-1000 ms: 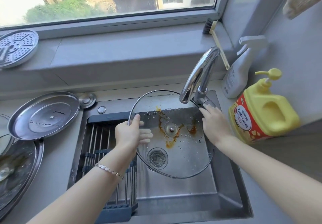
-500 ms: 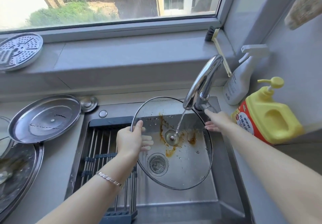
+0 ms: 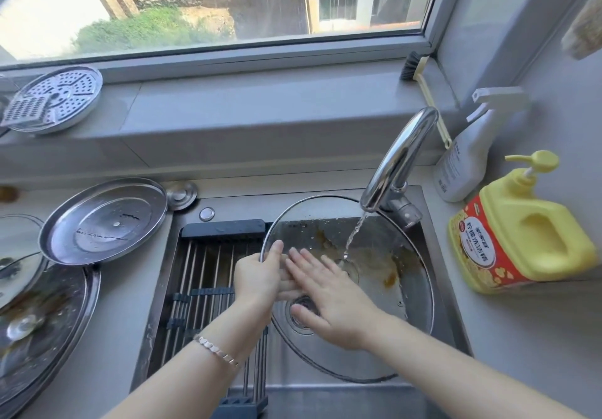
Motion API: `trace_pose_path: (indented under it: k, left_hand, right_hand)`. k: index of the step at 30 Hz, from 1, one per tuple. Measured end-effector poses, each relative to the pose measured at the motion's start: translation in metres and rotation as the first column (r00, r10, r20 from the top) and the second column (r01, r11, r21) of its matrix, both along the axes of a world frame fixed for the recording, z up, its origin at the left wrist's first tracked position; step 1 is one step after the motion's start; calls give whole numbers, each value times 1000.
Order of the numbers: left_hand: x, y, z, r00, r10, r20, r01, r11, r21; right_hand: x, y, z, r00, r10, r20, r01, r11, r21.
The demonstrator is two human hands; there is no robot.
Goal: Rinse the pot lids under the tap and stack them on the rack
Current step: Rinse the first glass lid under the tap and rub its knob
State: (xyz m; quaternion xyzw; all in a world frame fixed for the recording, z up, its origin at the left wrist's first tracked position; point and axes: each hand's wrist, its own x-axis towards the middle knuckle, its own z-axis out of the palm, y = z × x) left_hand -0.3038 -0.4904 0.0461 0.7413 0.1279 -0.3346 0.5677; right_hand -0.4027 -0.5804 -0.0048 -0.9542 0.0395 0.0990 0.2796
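Observation:
A large glass pot lid (image 3: 391, 314) with brown food stains is tilted over the sink, under the running chrome tap (image 3: 399, 161). Water lands near the lid's centre knob. My left hand (image 3: 260, 278) grips the lid's left rim. My right hand (image 3: 329, 301) lies flat and open on the lid's inner face, fingers spread. The roll-up drying rack (image 3: 202, 288) spans the sink's left half and holds nothing. On the counter at left lie a steel lid (image 3: 104, 220) and dirty glass lids (image 3: 42, 327).
A yellow pump bottle of dish soap (image 3: 518, 229) and a white spray bottle (image 3: 469, 154) stand right of the tap. A brush (image 3: 420, 83) leans in the window corner. A perforated steamer plate (image 3: 55, 99) rests on the sill. The sink drain (image 3: 303, 308) shows through the lid.
The tap came on and water now runs onto the lid. My right hand left the tap handle and moved left onto the lid's surface. My left hand kept its hold.

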Motion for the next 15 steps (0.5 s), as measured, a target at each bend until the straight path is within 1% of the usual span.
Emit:
trace_pose_path:
  k: [1, 3, 4, 5, 7, 8, 9, 10, 11, 13, 14, 15]
  left_hand:
    - [-2, 4, 0, 1000, -3, -11, 2, 1000, -7]
    - [-5, 11, 2, 999, 2, -33, -3, 1000, -26]
    - [-6, 12, 2, 999, 7, -37, -9, 999, -37]
    - [-7, 13, 2, 999, 13, -31, -14, 999, -45]
    - [-10, 13, 3, 1000, 23, -4, -23, 998, -57]
    - [-12, 13, 3, 1000, 29, 9, -28, 997, -65]
    - [-13, 13, 3, 999, 34, 16, -32, 997, -75]
    - [-13, 14, 4, 999, 40, 15, -38, 996, -86]
    - [-13, 15, 5, 999, 50, 14, -48, 994, -98]
    - [-11, 19, 5, 997, 74, 30, -70, 991, -114]
    - [-10, 21, 5, 995, 89, 42, -83, 990, -118]
    - [-10, 22, 5, 993, 106, 50, -99, 987, -123]
  right_hand:
    - [2, -16, -5, 998, -62, -17, 61, 997, -53]
    - [0, -49, -9, 956, -293, -36, 281, 940, -192]
    - [-2, -53, -9, 938, -345, -39, 329, 918, -223]
    - [-3, -45, -6, 950, -311, -39, 297, 932, -210]
    - [-8, -12, -5, 994, -99, 40, 104, 981, -166]
    - [-12, 0, -3, 995, -27, 101, 44, 985, -169]
    - [-13, 0, -1, 992, -13, 128, 35, 985, -172]
    - [-13, -10, 0, 992, -64, 113, 83, 980, -178]
    - [-13, -24, -1, 982, -171, 85, 184, 966, -183]
    - [-19, -42, 5, 936, -344, 72, 351, 905, -241]
    - [-21, -37, 8, 937, -346, 43, 345, 904, -253]
    - [-23, -26, 9, 957, -288, 25, 284, 923, -259]
